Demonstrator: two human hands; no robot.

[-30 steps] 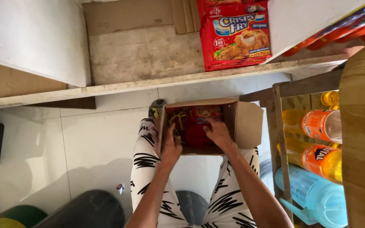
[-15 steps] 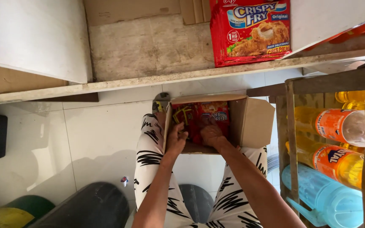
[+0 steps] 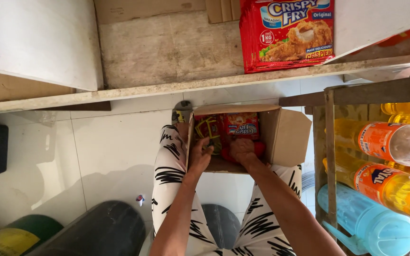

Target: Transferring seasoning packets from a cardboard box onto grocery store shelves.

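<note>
Looking down from my head camera, I see an open cardboard box [image 3: 281, 135] resting on my lap in the middle of the frame, its flaps spread to the right and back. My left hand [image 3: 200, 154] is at the box's left inner edge, fingers curled over a red and yellow packet [image 3: 208, 130] standing inside; whether they truly pinch it or only press against it I cannot tell. My right hand [image 3: 243, 150] is just beside it, lower centre of the box, fingers bent down and closed around red packets [image 3: 258, 149] at the bottom, below an upright red breading-mix pouch [image 3: 242, 124] leaning against the back wall. My knees in black-and-white patterned trousers [image 3: 169, 161] show on either side of the box, over a pale tiled floor [image 3: 105, 151]. Across the top of the frame runs a rough wooden shelf [image 3: 167, 52] carrying a stack of large red breading-mix bags [image 3: 288, 33] at upper centre right. On the right edge a wooden rack [image 3: 330, 142] holds orange soda bottles [image 3: 385, 142] lying on their sides, with a light blue plastic pitcher [image 3: 371, 223] below them. At lower left lie a dark cylindrical drum [image 3: 96, 232] and a green and yellow container [image 3: 15, 234].
</note>
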